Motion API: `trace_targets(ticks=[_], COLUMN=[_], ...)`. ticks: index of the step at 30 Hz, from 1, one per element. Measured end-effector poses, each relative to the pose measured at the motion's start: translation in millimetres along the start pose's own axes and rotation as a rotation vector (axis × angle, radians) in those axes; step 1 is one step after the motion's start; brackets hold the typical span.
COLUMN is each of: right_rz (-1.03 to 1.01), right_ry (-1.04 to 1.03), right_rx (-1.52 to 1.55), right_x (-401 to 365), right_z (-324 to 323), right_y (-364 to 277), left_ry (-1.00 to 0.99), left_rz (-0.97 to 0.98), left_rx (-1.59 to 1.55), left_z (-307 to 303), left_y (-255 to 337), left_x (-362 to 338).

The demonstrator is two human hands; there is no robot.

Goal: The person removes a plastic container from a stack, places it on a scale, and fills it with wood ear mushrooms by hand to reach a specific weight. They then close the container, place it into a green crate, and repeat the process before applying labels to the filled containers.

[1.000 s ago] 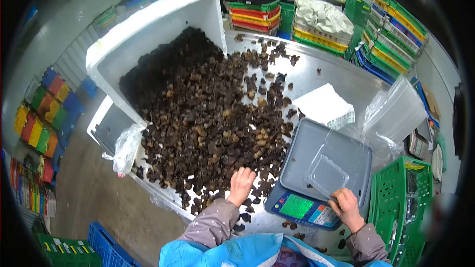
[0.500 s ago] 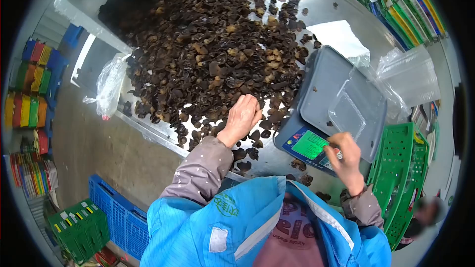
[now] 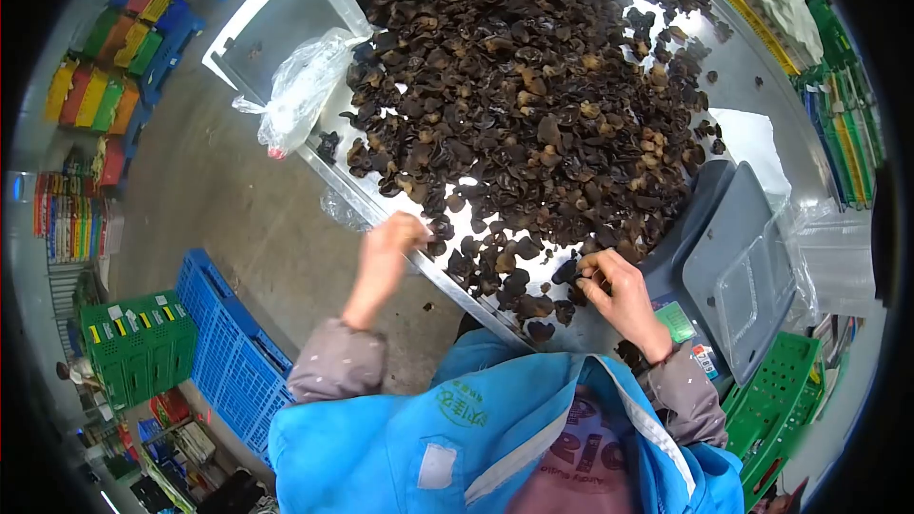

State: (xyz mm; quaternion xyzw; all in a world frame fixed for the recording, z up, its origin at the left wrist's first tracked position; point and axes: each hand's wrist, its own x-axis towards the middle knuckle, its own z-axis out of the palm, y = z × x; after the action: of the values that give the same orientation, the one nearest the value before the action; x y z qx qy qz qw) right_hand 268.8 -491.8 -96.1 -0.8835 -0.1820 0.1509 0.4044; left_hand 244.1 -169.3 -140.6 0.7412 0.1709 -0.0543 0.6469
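Note:
A large heap of dark brown wood ear mushrooms (image 3: 533, 114) covers much of the metal table (image 3: 752, 67). At the table's near left edge is my left hand (image 3: 386, 252), slightly blurred, its fingers drawn together beside a loose mushroom piece; what they hold, if anything, is hidden. My right hand (image 3: 619, 295) pinches a dark wood ear piece (image 3: 566, 272) between thumb and fingers, over loose pieces at the front of the heap. Just right of that hand stands a digital scale (image 3: 700, 228) with a clear plastic tray (image 3: 754, 276) on its platform; my forearm partly covers its display.
A knotted clear plastic bag (image 3: 305, 90) lies at the table's left corner. On the floor to the left are a blue plastic pallet (image 3: 228, 352) and green crates (image 3: 138, 343). Another green crate (image 3: 776, 409) stands right of the scale, near stacked clear trays (image 3: 838, 257).
The view has shifted left. My right hand has left the scale's keypad area for the mushrooms at the front. My left hand has moved from the heap to the table's left edge.

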Motion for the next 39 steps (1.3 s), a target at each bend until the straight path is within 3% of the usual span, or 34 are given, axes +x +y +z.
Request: trace_targets(ticks=[1,2,4,5,7,8,10,12,14,16,18,20,24,30,33,34,36,39], right_rz=[-0.001,0.000,0.053,0.048,0.038,0.039,-0.002,-0.032,-0.094,-0.131,-0.111,-0.209,-0.191,-0.157,-0.149,-0.068,-0.010,0.095], right_ry=[-0.004,-0.007,-0.027,-0.027,-0.026,-0.017,0.013,0.049,0.135,0.277,0.287,0.271,0.181,0.124,0.107,0.089,0.066,-0.102], right_rx=[-0.005,-0.008,0.001,-0.016,-0.050,-0.033,-0.077,-0.101,-0.224,-0.294,-0.329,-0.318,-0.235,-0.202,-0.188,-0.017,0.258,0.416], right_x=[2.3,4.3,11.5,16.4,28.0,35.0,51.6,71.8,94.8,116.2,134.1,147.4,155.3,155.2,157.6,159.4,163.7,166.5], right_z=[2.1,3.7,3.3,3.8,4.2,4.5,4.1,1.1,-5.4,-9.9,-10.6,-2.4,22.7,29.7,32.1,35.0,46.0,57.6], right_y=[7.9,12.1,11.1,11.5,8.6,6.8,4.9,6.5,7.8,10.6,3.1,-6.0,-18.3,-11.7,-15.2,-24.1,-38.2,-53.9], left_ry=[0.108,0.220,0.276,0.277,0.634,0.631,0.570,0.506,0.424,0.331,0.315,0.285,0.294,0.202,0.114,0.114,-0.084,-0.225], left_rz=[0.003,-0.100,0.119,0.120,0.406,0.404,0.226,0.025,0.393,0.588,0.653,0.522,0.364,0.483,0.364,0.362,0.128,0.118], left_rx=[-0.028,0.209,1.455,1.452,1.407,1.407,0.960,0.989,0.844,0.795,0.802,0.788,0.805,0.820,0.492,0.492,0.175,-0.048], left_z=[-30.5,-70.7,-112.8,-121.5,-131.5,-133.4,-124.9,-99.0,-84.5,-60.9,-30.3,4.3,44.5,38.3,29.9,29.7,29.0,30.0], left_y=[-13.5,-41.2,-41.3,-43.3,-41.4,-41.8,-25.3,3.3,-7.3,-1.6,11.1,25.5,35.0,24.3,31.9,38.0,44.7,40.5], left_x=[-0.9,4.7,-10.2,-6.4,2.8,10.7,34.1,53.4,80.8,102.5,108.4,114.3,136.8,143.4,132.8,125.9,110.8,87.2])
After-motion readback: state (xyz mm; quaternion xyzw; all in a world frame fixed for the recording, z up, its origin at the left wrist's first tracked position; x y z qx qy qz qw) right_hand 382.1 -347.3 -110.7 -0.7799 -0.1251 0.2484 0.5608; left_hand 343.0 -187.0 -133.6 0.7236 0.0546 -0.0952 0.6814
